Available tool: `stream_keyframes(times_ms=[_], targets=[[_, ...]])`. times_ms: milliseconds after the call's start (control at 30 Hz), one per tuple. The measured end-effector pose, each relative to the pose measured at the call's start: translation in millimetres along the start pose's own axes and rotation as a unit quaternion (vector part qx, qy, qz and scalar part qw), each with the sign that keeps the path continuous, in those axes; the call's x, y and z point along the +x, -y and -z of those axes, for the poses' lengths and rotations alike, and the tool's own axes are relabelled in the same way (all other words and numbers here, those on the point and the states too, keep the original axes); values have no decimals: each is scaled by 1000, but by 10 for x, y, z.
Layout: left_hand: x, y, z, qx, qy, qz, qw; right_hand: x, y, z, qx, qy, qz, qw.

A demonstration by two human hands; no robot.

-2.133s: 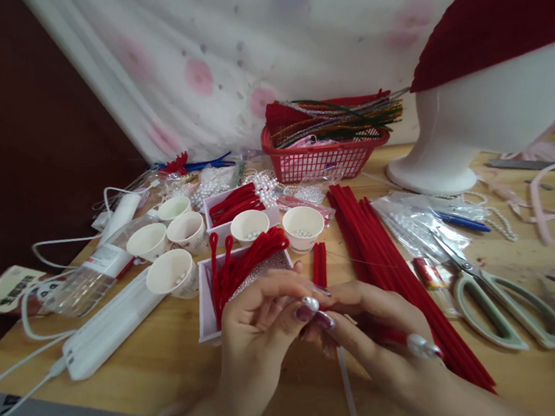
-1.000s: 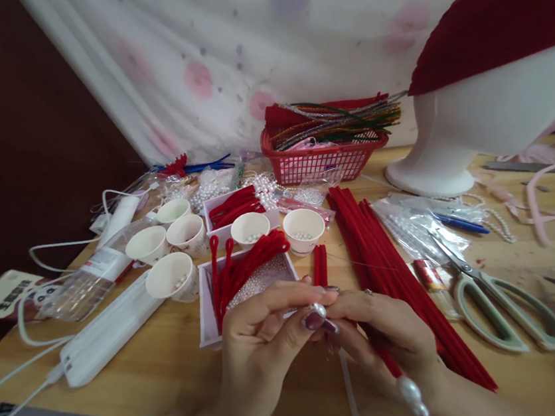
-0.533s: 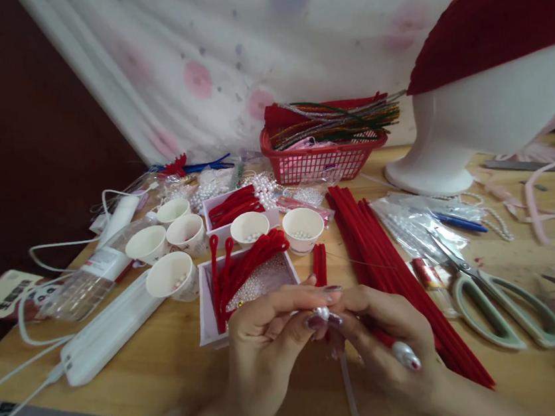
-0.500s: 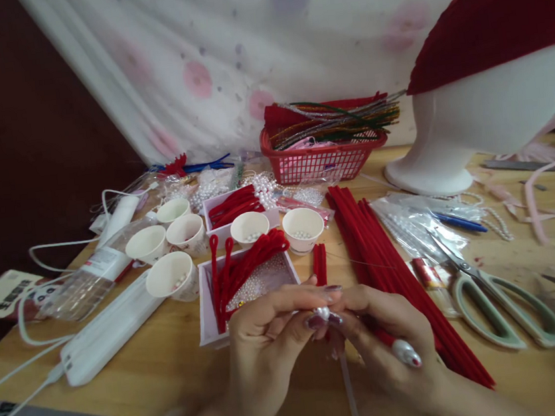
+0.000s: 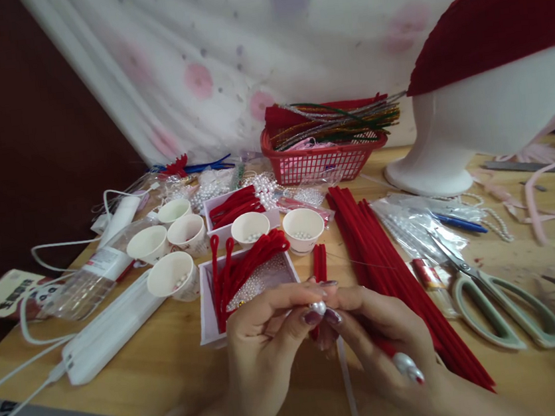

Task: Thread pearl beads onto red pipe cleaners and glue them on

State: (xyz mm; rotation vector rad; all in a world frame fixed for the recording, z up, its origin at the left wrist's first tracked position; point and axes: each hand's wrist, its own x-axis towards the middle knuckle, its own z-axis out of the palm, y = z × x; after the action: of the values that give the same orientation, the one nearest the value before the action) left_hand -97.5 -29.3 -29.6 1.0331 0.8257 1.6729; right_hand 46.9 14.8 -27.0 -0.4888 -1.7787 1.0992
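Both hands meet low in the middle, above the table. My left hand (image 5: 268, 352) is closed, pinching a white pearl bead (image 5: 317, 307) between thumb and fingers. The fingertips of my right hand (image 5: 389, 335) press at the same bead from the other side. Out of my right palm sticks a red fuzzy pipe cleaner stem (image 5: 384, 346) tipped with large pearl beads (image 5: 406, 367). Whether stem and pinched bead are joined is hidden by the fingers. Just behind the fingertips lie short red pipe cleaner pieces (image 5: 320, 262).
Paper cups of beads (image 5: 303, 228) and a white box (image 5: 209, 312) of red loops stand left of centre. Long red pipe cleaners (image 5: 388, 255), scissors (image 5: 498, 296) and a white mannequin head (image 5: 478, 125) are right. A red basket (image 5: 322, 163) stands behind; a power strip (image 5: 111, 334) lies left.
My fingers have shifted slightly around the pearl bead, which has turned a little. The pearl-tipped end by my right palm sits slightly lower. The table things are unchanged.
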Motion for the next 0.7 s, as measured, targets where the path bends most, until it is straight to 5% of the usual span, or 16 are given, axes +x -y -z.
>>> stream_keyframes(times_ms=[333, 700], targets=[[-57, 71, 28, -10, -1, 31, 999, -54, -34, 18, 71, 22, -32, 997], [-19, 55, 14, -95, -50, 100, 989, 53, 4, 2, 3, 75, -16, 997]])
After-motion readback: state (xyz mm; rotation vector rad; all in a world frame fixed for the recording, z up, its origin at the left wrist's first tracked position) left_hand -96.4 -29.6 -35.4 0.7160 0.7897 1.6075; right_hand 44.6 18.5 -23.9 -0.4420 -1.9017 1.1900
